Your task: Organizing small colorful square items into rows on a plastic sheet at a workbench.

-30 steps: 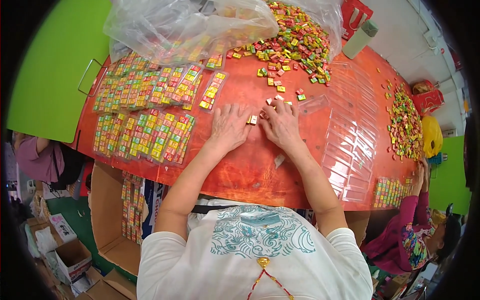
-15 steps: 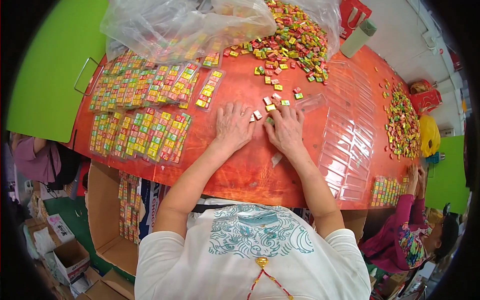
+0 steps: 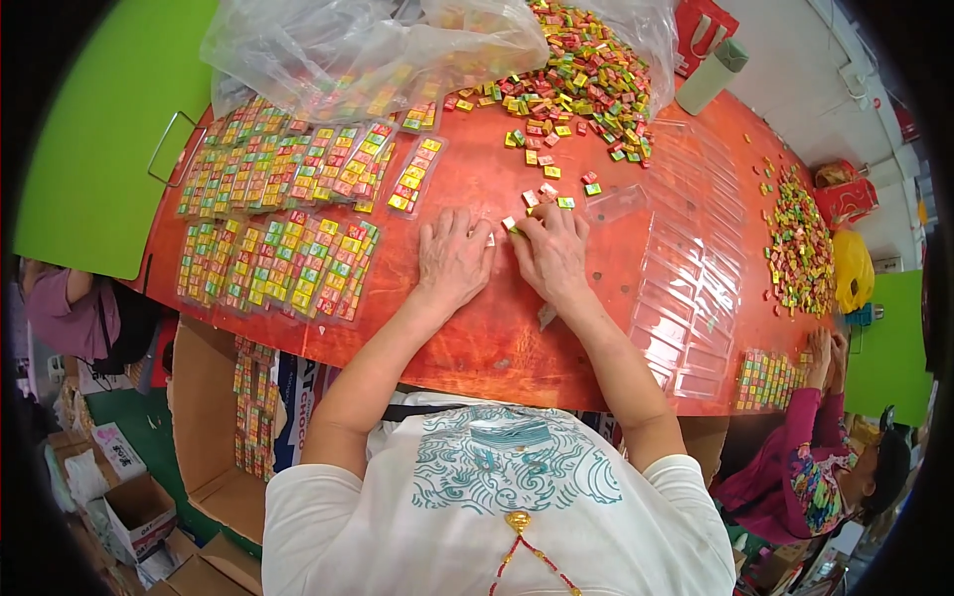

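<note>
Small wrapped blocks in red, yellow and green lie on the red table around my hands. My left hand [image 3: 455, 256] rests on the table with its fingers bent; a whitish-sided block [image 3: 490, 239] is between its thumb and forefinger. Close beside it, my right hand [image 3: 555, 256] is curled, its thumb and fingertips on a white-and-green block [image 3: 510, 225]. Just beyond the fingers lie several loose blocks [image 3: 549, 191]. A filled clear plastic tray [image 3: 415, 177] with a row of blocks lies beyond my left hand.
Filled trays [image 3: 278, 263] overlap at the left, partly under a clear plastic bag [image 3: 368, 55]. A heap of blocks [image 3: 586, 79] is at the far side. Empty clear trays [image 3: 691, 278] spread at the right, near a green bottle [image 3: 714, 74]. Another person [image 3: 810, 457] works at far right.
Both hands have shifted slightly left. The blocks between them have moved: one is now at my left thumb and forefinger, another at my right fingertips.
</note>
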Demonstrator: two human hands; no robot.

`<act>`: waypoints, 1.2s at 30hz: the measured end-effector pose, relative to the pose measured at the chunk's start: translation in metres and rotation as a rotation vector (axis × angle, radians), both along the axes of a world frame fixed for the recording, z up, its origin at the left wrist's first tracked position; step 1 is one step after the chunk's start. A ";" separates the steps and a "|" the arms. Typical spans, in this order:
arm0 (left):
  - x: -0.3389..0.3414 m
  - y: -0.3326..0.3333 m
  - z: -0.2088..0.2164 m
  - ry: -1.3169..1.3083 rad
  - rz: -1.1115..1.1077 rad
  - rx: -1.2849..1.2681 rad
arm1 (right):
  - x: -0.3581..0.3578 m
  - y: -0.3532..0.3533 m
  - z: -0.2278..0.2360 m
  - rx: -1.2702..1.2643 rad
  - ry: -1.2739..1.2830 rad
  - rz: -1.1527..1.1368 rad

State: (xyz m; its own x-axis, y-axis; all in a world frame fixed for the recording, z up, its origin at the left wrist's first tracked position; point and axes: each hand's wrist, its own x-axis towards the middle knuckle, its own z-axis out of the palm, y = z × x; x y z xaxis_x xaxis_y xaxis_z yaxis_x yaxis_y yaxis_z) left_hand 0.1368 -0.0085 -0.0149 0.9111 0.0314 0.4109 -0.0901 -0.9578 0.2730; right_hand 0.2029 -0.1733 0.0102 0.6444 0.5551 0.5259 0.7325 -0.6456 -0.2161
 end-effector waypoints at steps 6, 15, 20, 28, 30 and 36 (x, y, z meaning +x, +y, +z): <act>-0.002 0.001 0.000 0.053 0.021 -0.031 | -0.002 0.013 -0.019 0.067 0.204 -0.023; 0.000 -0.001 0.000 0.075 0.020 -0.027 | -0.001 0.005 -0.014 -0.074 0.077 0.074; 0.006 -0.011 0.005 0.033 0.026 -0.034 | 0.006 0.001 -0.011 0.085 0.075 0.075; 0.028 -0.020 -0.009 0.068 -0.002 -0.013 | 0.024 -0.017 -0.015 0.057 0.081 0.014; 0.030 -0.021 -0.014 0.047 -0.012 0.008 | 0.036 -0.032 -0.013 0.039 0.208 -0.121; 0.023 -0.017 -0.017 -0.021 -0.034 -0.016 | 0.046 -0.038 -0.014 -0.015 0.075 -0.115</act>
